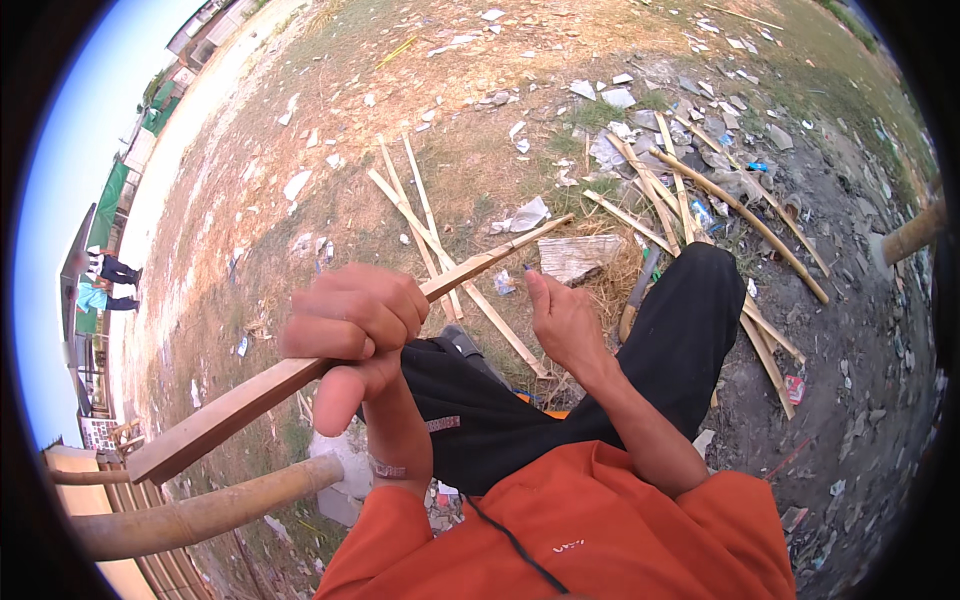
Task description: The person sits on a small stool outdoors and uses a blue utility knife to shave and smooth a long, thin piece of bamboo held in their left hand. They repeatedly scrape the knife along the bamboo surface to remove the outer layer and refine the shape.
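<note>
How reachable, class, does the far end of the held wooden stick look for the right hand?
Probably yes: the right hand looks near that end of the wooden stick, nothing visible intervenes, and the left hand grips farther back.

Wooden bar (245, 405) across your left hand (350, 325); your right hand (568, 325) near its far end.
The bar runs from near left toward far right, and your right hand sits on its right side. Beyond the bar, crossed strips (423, 232) lie on the ground (230, 230). A strip pile (682, 195) lies farther right, beyond your right knee (695, 300), with a long pole (748, 214) among it. One post (220, 505) is at near left; another post (915, 235) is at right. Two people (120, 271) are at far left.
</note>
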The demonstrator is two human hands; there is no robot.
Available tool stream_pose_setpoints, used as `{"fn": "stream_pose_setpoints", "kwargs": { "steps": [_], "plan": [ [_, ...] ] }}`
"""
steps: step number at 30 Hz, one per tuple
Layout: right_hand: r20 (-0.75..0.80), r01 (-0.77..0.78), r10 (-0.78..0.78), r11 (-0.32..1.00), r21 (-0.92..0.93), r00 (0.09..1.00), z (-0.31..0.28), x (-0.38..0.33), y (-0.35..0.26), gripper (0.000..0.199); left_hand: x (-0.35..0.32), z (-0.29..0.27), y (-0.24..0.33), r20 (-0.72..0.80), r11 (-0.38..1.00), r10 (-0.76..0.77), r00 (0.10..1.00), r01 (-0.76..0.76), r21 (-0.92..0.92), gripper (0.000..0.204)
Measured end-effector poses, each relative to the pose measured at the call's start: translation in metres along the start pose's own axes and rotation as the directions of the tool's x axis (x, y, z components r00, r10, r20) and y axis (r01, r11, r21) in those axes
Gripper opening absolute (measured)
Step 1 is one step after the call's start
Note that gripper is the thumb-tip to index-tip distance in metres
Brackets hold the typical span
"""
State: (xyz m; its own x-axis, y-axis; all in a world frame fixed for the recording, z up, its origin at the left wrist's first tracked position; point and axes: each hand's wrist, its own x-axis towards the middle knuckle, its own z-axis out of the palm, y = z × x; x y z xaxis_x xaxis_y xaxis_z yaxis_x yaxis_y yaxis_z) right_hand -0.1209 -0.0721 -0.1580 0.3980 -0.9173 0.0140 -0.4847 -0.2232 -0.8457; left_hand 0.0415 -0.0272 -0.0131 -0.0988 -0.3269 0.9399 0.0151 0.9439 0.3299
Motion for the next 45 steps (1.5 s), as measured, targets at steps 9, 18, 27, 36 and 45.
{"fn": "stream_pose_setpoints", "kwargs": {
  "steps": [9,18,27,36,45],
  "plan": [
    [0.005,-0.032,0.032,0.999,-0.003,0.999,0.007,0.004,0.012,0.046,-0.001,0.001,0.001,-0.049,0.999,-0.009,0.999,0.008,-0.033,0.052],
    [0.002,-0.031,0.031,0.999,0.006,1.0,0.008,0.008,0.013,0.047,0.0,0.0,0.0,-0.035,1.0,-0.02,0.999,0.02,-0.004,0.051],
    [-0.038,0.047,-0.042,0.991,0.124,0.998,0.004,0.01,0.009,0.044,0.006,0.002,-0.005,0.002,0.997,0.013,1.0,-0.013,-0.078,0.051],
    [-0.028,0.041,-0.039,0.996,0.082,0.999,-0.002,-0.007,-0.028,0.041,0.007,-0.007,-0.001,0.063,0.993,0.012,0.998,-0.005,-0.114,0.05],
    [-0.032,-0.007,0.01,0.996,0.087,0.999,0.007,-0.003,-0.004,0.042,0.007,0.001,0.0,0.016,0.989,0.003,1.0,-0.001,-0.146,0.054]
  ]
}}
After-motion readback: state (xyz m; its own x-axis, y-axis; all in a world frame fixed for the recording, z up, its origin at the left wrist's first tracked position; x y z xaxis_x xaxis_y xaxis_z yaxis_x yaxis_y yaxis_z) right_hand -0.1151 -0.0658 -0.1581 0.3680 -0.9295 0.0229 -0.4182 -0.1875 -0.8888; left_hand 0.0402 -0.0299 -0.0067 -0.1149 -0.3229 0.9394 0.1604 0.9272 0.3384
